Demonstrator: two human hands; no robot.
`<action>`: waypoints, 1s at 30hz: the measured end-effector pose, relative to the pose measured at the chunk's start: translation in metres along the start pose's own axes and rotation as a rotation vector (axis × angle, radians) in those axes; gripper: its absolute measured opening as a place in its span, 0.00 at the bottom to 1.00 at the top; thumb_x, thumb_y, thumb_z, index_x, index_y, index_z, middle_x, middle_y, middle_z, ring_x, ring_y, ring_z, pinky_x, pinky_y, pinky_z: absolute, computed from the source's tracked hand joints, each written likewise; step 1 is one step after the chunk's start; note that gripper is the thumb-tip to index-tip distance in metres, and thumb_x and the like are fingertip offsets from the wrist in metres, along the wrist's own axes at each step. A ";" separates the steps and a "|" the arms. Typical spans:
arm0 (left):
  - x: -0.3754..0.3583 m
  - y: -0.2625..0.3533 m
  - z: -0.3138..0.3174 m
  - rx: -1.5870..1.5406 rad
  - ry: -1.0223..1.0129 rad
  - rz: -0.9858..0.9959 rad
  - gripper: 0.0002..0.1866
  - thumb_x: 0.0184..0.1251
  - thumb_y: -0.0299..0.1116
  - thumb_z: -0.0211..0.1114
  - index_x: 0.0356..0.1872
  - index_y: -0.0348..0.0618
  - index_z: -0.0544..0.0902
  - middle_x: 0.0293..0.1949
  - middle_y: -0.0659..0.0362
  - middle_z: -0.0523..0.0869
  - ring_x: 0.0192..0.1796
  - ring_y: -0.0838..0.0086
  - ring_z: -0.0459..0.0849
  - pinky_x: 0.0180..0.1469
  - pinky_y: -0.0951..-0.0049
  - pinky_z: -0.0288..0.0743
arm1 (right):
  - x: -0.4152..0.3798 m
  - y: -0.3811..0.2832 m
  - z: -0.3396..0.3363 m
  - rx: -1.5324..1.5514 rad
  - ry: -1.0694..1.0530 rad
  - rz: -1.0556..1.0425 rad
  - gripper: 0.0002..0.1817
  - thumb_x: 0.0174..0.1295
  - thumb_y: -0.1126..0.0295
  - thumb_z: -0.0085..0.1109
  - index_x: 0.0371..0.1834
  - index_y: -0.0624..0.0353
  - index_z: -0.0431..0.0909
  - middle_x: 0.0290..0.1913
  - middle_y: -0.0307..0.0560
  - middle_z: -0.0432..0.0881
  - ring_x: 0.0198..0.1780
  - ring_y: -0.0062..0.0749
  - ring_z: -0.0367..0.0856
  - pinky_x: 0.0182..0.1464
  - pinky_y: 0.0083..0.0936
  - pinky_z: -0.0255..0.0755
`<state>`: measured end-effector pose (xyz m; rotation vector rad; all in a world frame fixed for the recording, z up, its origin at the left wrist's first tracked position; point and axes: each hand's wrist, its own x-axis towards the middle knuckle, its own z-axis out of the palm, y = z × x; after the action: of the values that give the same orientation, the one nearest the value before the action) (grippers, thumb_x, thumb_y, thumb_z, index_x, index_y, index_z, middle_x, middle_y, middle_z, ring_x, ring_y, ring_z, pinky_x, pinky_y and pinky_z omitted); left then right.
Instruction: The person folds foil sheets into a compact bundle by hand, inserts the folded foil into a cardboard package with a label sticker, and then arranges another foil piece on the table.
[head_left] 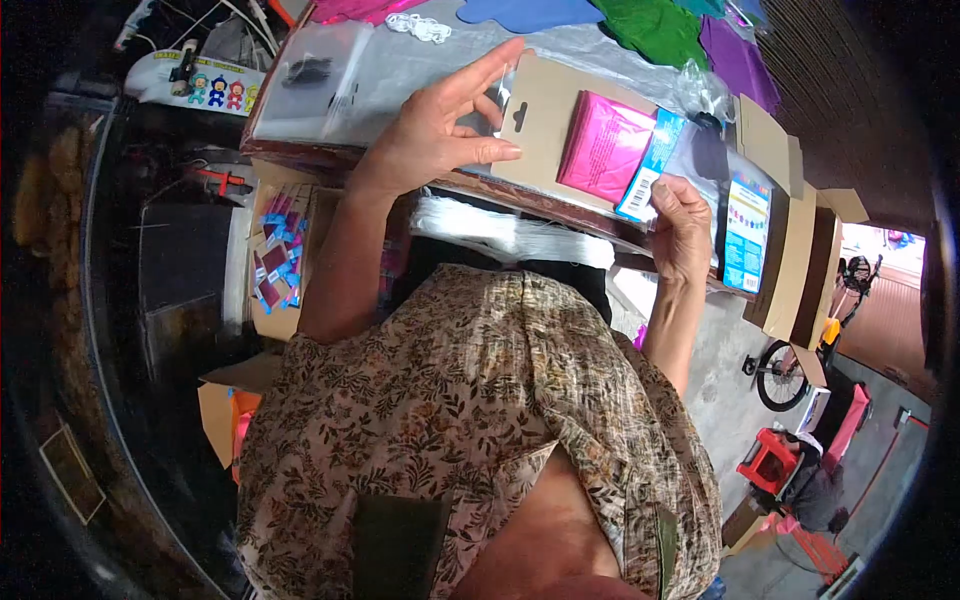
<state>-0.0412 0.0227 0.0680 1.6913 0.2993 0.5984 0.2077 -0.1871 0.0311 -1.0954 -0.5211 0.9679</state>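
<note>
A brown cardboard hang card (pixel 538 125) with a slot lies along the front of the table. On it rests a folded pink packet (pixel 608 145) with small print. At its right end stands a blue printed label (pixel 655 165) with a barcode. My right hand (pixel 683 225) pinches the label's lower edge between thumb and fingers. My left hand (pixel 440 130) is at the card's left end, thumb and index finger spread wide, the other fingers bent. Clear plastic shows between these fingers, and the thumb tip reaches the card's edge.
Clear bags (pixel 310 85) lie at the table's left. At right are a blue-labelled packet (pixel 745 235) and cardboard boxes (pixel 790 260). Green cloth (pixel 655 30) and other coloured pieces lie at the back. White strings (pixel 510 230) hang before me. A box of small packets (pixel 280 245) stands at lower left.
</note>
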 end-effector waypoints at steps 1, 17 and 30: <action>0.000 -0.003 0.000 -0.054 0.031 0.018 0.43 0.61 0.19 0.70 0.77 0.38 0.59 0.74 0.46 0.66 0.45 0.80 0.77 0.48 0.78 0.81 | 0.001 -0.001 0.001 -0.011 -0.007 0.004 0.08 0.64 0.75 0.67 0.43 0.66 0.85 0.36 0.44 0.88 0.35 0.23 0.84 0.41 0.21 0.79; -0.002 -0.037 -0.001 -0.355 0.155 -0.208 0.16 0.75 0.38 0.63 0.51 0.34 0.84 0.37 0.62 0.87 0.38 0.83 0.83 0.44 0.80 0.78 | -0.001 -0.003 0.009 -0.034 -0.005 0.031 0.06 0.63 0.80 0.66 0.41 0.68 0.84 0.32 0.45 0.87 0.30 0.23 0.83 0.35 0.18 0.78; -0.004 -0.037 0.006 -0.204 0.274 -0.249 0.19 0.68 0.35 0.70 0.54 0.31 0.84 0.43 0.56 0.89 0.40 0.80 0.85 0.47 0.79 0.81 | -0.002 0.004 0.008 -0.110 0.073 0.049 0.06 0.62 0.78 0.67 0.42 0.65 0.85 0.32 0.40 0.85 0.30 0.20 0.78 0.36 0.17 0.71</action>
<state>-0.0364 0.0241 0.0309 1.3512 0.6151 0.6503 0.1993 -0.1840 0.0306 -1.2425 -0.4949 0.9472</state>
